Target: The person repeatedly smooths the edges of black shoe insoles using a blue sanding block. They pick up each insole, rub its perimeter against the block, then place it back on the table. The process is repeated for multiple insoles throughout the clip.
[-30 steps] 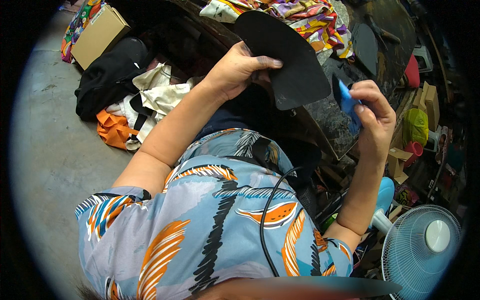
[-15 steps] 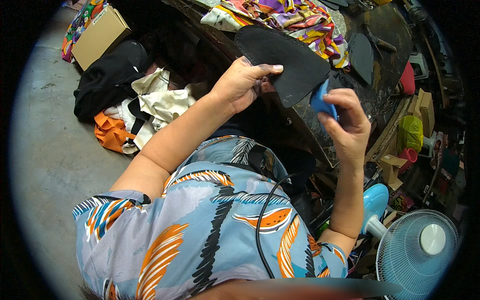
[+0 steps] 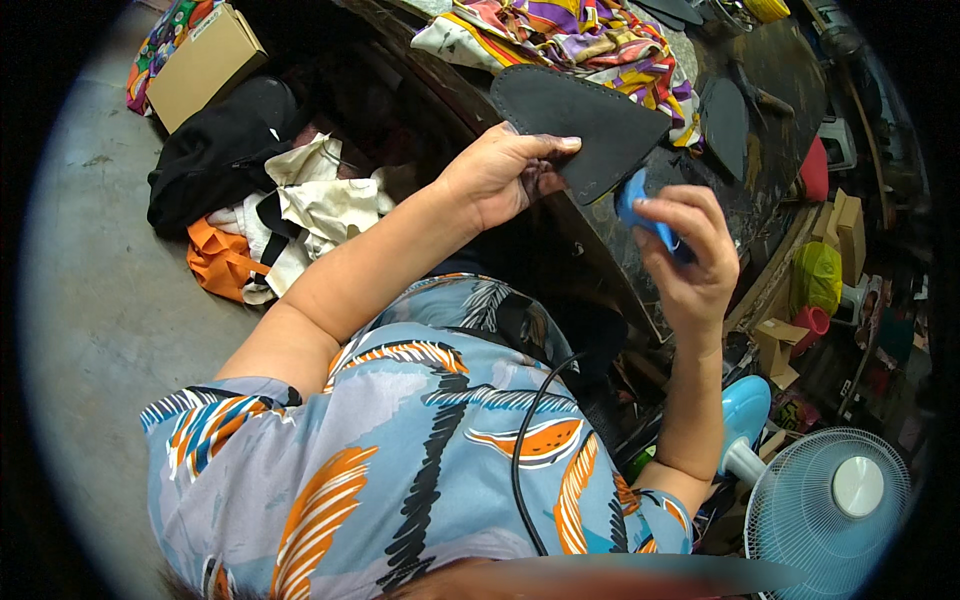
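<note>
A left hand (image 3: 495,180) pinches a black sole piece (image 3: 580,125) above the workbench (image 3: 770,80) while the right hand (image 3: 690,255) grips a blue tool (image 3: 632,200) at its tip; trimming appears underway, another piece (image 3: 724,125) waiting.

Floor (image 3: 90,300): bare grey concrete, evenly lit. Desk (image 3: 770,130): dark, stained top, carrying a multicoloured patterned cloth (image 3: 590,40). Beside it on the floor: 1 brown cardboard box (image 3: 200,65), 1 black bag (image 3: 215,150), cream fabric (image 3: 320,200), orange fabric (image 3: 220,265). Lower right: 1 pale blue electric fan (image 3: 830,500) with round grille. Right edge: small cardboard boxes (image 3: 845,230), a yellow-green bag (image 3: 815,280), assorted clutter.
</note>
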The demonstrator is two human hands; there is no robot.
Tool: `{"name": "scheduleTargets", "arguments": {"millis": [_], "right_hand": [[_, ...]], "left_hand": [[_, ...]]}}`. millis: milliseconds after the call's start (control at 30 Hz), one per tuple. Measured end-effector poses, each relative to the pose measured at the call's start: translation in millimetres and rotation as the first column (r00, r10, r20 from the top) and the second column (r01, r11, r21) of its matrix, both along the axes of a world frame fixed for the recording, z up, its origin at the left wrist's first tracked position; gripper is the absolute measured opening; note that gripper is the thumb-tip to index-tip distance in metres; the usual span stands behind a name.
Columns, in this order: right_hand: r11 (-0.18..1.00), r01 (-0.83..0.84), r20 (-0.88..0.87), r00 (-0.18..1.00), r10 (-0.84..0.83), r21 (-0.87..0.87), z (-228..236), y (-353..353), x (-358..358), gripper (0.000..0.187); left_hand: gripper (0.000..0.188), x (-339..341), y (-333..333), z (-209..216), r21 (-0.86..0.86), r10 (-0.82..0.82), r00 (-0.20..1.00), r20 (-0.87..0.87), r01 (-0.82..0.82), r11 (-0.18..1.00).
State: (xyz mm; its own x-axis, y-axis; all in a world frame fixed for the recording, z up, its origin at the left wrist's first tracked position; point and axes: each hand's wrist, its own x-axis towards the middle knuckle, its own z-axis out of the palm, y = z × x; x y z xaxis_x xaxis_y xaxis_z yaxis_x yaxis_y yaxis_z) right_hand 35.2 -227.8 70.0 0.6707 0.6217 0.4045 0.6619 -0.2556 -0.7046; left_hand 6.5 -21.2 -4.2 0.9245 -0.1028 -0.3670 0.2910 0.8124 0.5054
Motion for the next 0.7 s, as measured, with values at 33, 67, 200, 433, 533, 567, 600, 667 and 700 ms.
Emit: {"name": "scheduleTargets", "arguments": {"millis": [33,67,200,433,533,567,600,667,700], "right_hand": [[1.0,-0.016,0.022,1.0,0.016,-0.017,0.2,0.0,-1.2,0.032],[1.0,-0.002,0.045,0.999,0.002,-0.001,1.2,-0.8,-1.1,0.033],[0.993,0.115,0.219,0.969,-0.116,0.019,5.1,-2.6,13.0,0.03],[0.978,0.139,0.004,0.99,-0.141,0.153,0.6,4.2,20.8,0.028],[0.995,0.06,0.039,0.997,-0.063,0.085,-3.7,6.2,5.2,0.032],[0.998,0.05,0.111,0.992,-0.052,0.027,-5.3,6.8,0.8,0.035],[1.0,0.018,0.145,0.989,-0.021,0.023,-7.7,8.0,-2.6,0.036],[0.999,-0.014,0.174,0.984,0.02,-0.035,-10.0,7.5,-7.4,0.039],[0.999,-0.022,0.202,0.979,0.029,-0.035,-10.6,6.7,-8.7,0.04]], "left_hand": [[0.013,0.3,0.6,0.0,-0.001,0.006,1.0,-0.008,-0.006,1.0],[0.012,0.4,0.4,-0.1,0.003,0.017,1.0,-0.026,-0.017,1.0],[0.014,0.3,-0.8,0.6,-0.015,-0.009,1.0,0.001,0.009,1.0],[0.014,0.9,-1.6,4.0,0.06,0.008,1.0,0.005,-0.009,0.998],[0.012,3.5,-1.9,2.2,0.038,0.035,0.999,0.031,-0.036,0.999],[0.012,4.8,-2.1,1.0,0.021,0.042,0.998,0.045,-0.043,0.999],[0.013,6.3,-2.3,-0.5,0.015,0.048,0.997,0.059,-0.049,0.999],[0.014,9.3,-3.0,-3.2,0.007,0.062,0.996,0.065,-0.063,0.998],[0.015,10.5,-3.4,-4.2,-0.007,0.074,0.993,0.093,-0.073,0.997]]}}
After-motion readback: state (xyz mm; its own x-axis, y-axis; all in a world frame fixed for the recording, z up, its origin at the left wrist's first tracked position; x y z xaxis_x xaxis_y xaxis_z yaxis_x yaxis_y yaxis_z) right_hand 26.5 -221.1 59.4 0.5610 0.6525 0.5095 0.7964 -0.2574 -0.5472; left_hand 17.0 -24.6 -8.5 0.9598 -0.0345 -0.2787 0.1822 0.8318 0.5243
